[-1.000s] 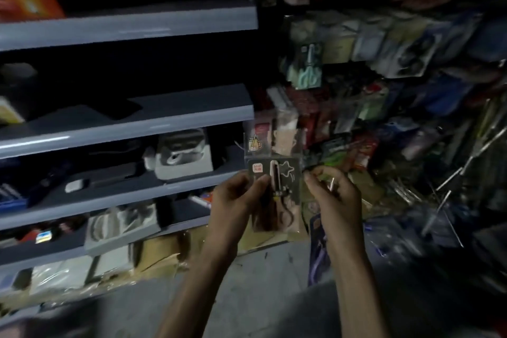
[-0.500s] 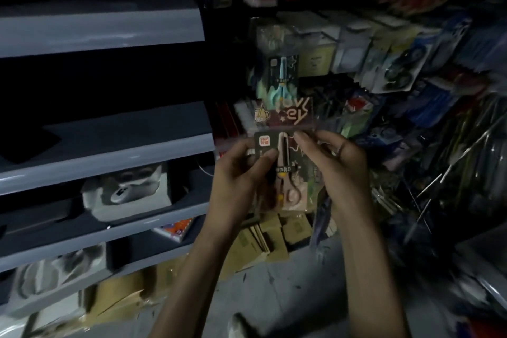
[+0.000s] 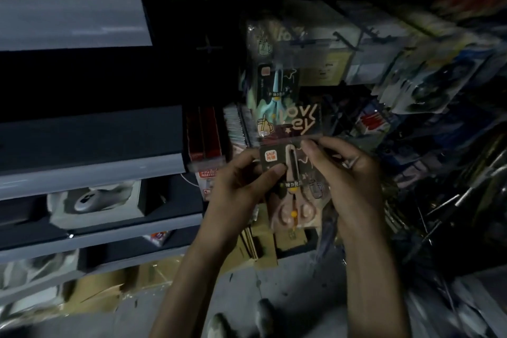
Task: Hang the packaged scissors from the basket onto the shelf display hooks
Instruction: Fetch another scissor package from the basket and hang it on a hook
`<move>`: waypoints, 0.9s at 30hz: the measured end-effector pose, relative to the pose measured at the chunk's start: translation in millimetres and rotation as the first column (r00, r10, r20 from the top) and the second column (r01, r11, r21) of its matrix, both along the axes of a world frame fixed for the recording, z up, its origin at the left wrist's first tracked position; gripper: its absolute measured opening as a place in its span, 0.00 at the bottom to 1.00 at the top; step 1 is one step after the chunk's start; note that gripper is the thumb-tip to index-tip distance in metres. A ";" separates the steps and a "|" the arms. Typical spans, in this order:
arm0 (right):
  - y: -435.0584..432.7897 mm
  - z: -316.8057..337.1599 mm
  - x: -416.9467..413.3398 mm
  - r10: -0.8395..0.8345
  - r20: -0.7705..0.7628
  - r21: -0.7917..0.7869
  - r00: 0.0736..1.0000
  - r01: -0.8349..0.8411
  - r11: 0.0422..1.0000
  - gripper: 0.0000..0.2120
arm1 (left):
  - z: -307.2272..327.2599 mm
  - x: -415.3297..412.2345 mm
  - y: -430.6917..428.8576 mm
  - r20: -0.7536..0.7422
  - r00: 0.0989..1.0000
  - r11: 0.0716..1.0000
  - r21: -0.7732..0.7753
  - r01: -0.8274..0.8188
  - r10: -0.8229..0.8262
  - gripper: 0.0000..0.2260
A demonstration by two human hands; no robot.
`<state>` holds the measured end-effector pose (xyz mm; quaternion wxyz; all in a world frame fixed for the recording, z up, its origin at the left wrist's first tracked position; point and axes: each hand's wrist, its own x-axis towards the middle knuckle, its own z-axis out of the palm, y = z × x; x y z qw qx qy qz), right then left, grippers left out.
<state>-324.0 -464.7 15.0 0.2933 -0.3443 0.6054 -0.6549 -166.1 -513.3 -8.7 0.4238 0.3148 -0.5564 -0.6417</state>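
Note:
A packaged pair of pink scissors (image 3: 293,186) in a clear sleeve with a dark card is held upright at centre. My left hand (image 3: 238,186) pinches its left edge near the orange label. My right hand (image 3: 345,173) pinches its upper right side. Just above it a matching pack with teal scissors (image 3: 277,90) hangs on the display. Bare metal hooks (image 3: 348,41) stick out at the upper right. No basket is in view.
Grey shelves (image 3: 90,173) with boxed goods fill the left. Red packs (image 3: 204,134) stand beside the display. Crowded hanging packets (image 3: 428,85) and thin metal prongs (image 3: 452,200) cover the right. Flattened cardboard (image 3: 153,277) lies on the floor below, with my shoes (image 3: 263,315) near the bottom.
The view has shifted right and closer to the hook display. Both hands have lifted the pink scissors pack up toward the hanging teal pack, keeping the same grip.

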 end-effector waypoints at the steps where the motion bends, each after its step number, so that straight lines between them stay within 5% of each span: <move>1: -2.3 -2.9 -6.4 0.015 0.004 0.001 1.000 -0.015 1.000 0.02 | -2.8 -4.5 0.0 0.019 1.000 1.000 0.000 -0.014 0.014 0.09; 13: -35.1 -17.6 -56.7 0.244 0.060 -0.084 0.968 -0.239 0.967 0.05 | 5.1 -54.0 -4.5 -0.008 0.885 0.867 -0.194 -0.459 0.466 0.08; 27: -59.3 -13.6 -60.7 0.247 0.119 -0.111 0.962 -0.234 0.966 0.07 | 17.9 -68.5 -23.9 0.023 0.803 0.787 -0.220 -0.577 0.595 0.08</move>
